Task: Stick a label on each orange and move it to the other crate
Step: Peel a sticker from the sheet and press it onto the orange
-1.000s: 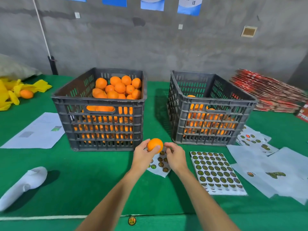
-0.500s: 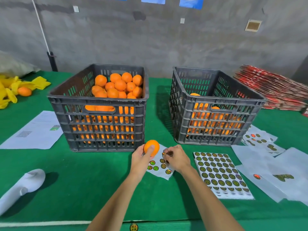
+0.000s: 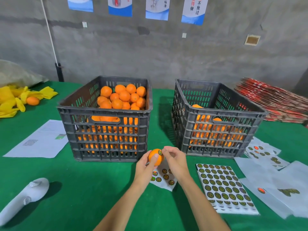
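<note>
Green felt table [image 3: 93, 189] now: a label [image 3: 160, 152] sits on the orange [image 3: 154, 158], left hand [image 3: 144, 167] gripping it, right hand [image 3: 175, 161] fingertips pinched at the sticker.

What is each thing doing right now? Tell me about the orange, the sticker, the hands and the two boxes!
Orange: held up by the left hand.
Label: on the orange, at the right hand's fingertips.
Left crate: heaped with oranges.
Right crate: partly filled.
Full sticker sheet: lying flat.
Small sticker sheet: mostly used.
</note>
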`<control>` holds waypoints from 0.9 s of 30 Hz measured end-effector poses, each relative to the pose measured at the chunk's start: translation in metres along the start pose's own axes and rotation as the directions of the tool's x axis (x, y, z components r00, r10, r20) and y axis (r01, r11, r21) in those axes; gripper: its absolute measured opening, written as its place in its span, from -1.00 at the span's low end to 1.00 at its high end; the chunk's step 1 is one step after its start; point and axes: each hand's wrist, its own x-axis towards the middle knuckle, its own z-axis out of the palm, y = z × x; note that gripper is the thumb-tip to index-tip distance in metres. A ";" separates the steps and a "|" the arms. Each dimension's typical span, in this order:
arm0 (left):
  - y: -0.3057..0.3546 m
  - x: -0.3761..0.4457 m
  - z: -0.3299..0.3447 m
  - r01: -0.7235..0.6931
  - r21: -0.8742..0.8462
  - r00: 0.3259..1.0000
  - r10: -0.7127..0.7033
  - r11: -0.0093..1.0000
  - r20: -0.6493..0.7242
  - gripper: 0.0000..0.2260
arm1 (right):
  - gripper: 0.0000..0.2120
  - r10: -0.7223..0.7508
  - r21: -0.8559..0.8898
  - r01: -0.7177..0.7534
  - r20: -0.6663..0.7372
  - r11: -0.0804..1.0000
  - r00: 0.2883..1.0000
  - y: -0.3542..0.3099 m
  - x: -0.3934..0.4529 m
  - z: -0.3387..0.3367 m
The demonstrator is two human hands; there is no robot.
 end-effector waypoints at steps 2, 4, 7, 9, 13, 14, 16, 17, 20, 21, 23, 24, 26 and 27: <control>0.013 -0.002 0.004 -0.008 -0.045 1.000 0.008 0.999 -0.013 -0.81 | -0.96 -0.057 0.016 0.057 -0.015 0.998 0.998 -0.006 -0.004 -0.001; 0.030 -0.002 0.009 -0.037 -0.071 0.999 0.036 0.997 -0.012 -0.84 | -0.92 -0.082 0.050 0.082 -0.001 0.995 0.997 -0.019 -0.004 -0.006; 0.062 0.001 0.020 -0.101 -0.101 0.995 0.103 0.990 0.011 -0.71 | -0.58 -0.039 0.154 0.031 0.046 0.988 0.998 -0.050 -0.001 -0.016; 0.086 0.006 0.031 -0.161 -0.101 0.986 0.165 0.982 0.031 -0.61 | -0.61 -0.017 0.269 -0.006 0.084 0.963 0.996 -0.075 0.003 -0.022; 0.143 0.024 0.057 -0.233 -0.133 0.969 0.242 0.963 0.057 -0.54 | -0.71 -0.116 0.327 0.075 0.107 0.942 0.988 -0.124 0.020 -0.041; 0.157 0.030 0.063 -0.238 -0.140 0.966 0.249 0.961 0.072 -0.57 | -0.67 -0.142 0.324 0.105 0.094 0.940 0.985 -0.135 0.025 -0.047; 0.182 0.043 0.077 -0.223 -0.179 0.965 0.243 0.958 0.101 -0.64 | -0.62 -0.174 0.332 0.147 0.055 0.932 0.983 -0.155 0.036 -0.058; 0.193 0.050 0.085 -0.196 -0.221 0.967 0.226 0.955 0.118 -0.66 | -0.60 -0.189 0.332 0.169 0.029 0.928 0.982 -0.163 0.041 -0.063; 0.219 0.069 0.108 -0.099 -0.277 0.961 0.164 0.956 0.221 -0.68 | -0.65 -0.241 0.267 0.258 -0.095 0.929 0.966 -0.178 0.057 -0.080; 0.227 0.075 0.115 -0.089 -0.228 0.952 0.150 0.969 0.266 -0.68 | -0.67 -0.252 0.243 0.277 -0.128 0.930 0.959 -0.181 0.062 -0.086; 0.240 0.088 0.123 -0.126 -0.017 0.933 0.124 0.992 0.337 -0.60 | -0.67 -0.283 0.189 0.313 -0.169 0.931 0.944 -0.184 0.072 -0.097; 0.245 0.095 0.124 -0.185 0.137 0.928 0.127 0.973 0.349 -0.55 | -0.66 -0.310 0.139 0.339 -0.195 0.931 0.931 -0.184 0.077 -0.103; 0.254 0.106 0.117 -0.285 0.349 0.929 0.167 0.893 0.332 -0.48 | -0.62 -0.353 -0.013 0.363 -0.270 0.932 0.896 -0.181 0.089 -0.113; 0.258 0.112 0.107 -0.298 0.391 0.935 0.184 0.871 0.303 -0.46 | -0.62 -0.361 -0.091 0.351 -0.307 0.932 0.881 -0.178 0.094 -0.118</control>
